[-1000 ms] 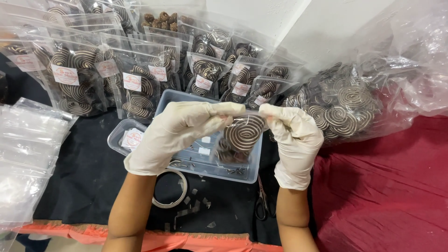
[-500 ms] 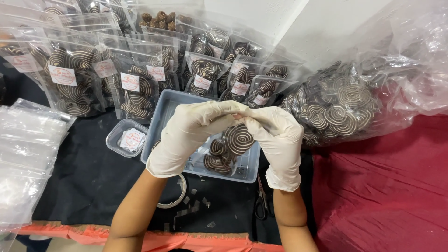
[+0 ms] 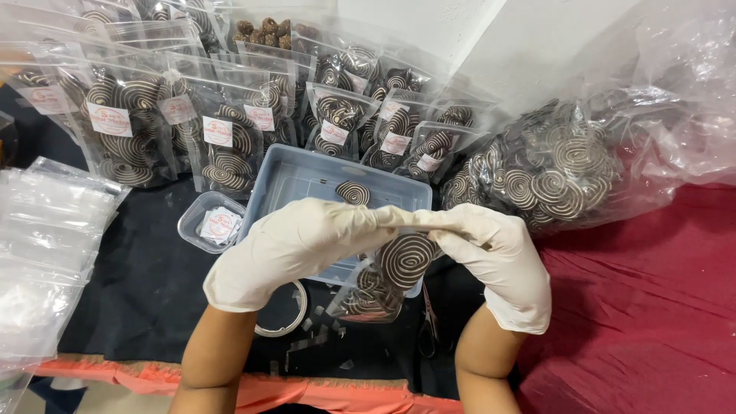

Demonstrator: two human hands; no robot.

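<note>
Both my hands wear white gloves. My left hand (image 3: 287, 249) and my right hand (image 3: 498, 257) pinch the top edge of a small clear pouch (image 3: 383, 280) filled with brown-and-cream spiral cookies. The fingertips of the two hands meet along that edge, and the pouch hangs below them. Under the pouch sits a blue-grey plastic tray (image 3: 307, 172) with one loose spiral cookie (image 3: 353, 192) in it.
Rows of filled, labelled pouches (image 3: 222, 138) stand behind the tray. A large clear bag of spiral cookies (image 3: 552, 172) lies at the right on red cloth. Empty pouches (image 3: 46, 245) are stacked at the left. A small tub of labels (image 3: 211, 222), a tape roll (image 3: 284, 318) and scissors (image 3: 427, 330) lie nearby.
Both hands have drawn closer together along the pouch's top edge and shifted slightly toward me. The pouch now hangs lower over the tray's near edge.
</note>
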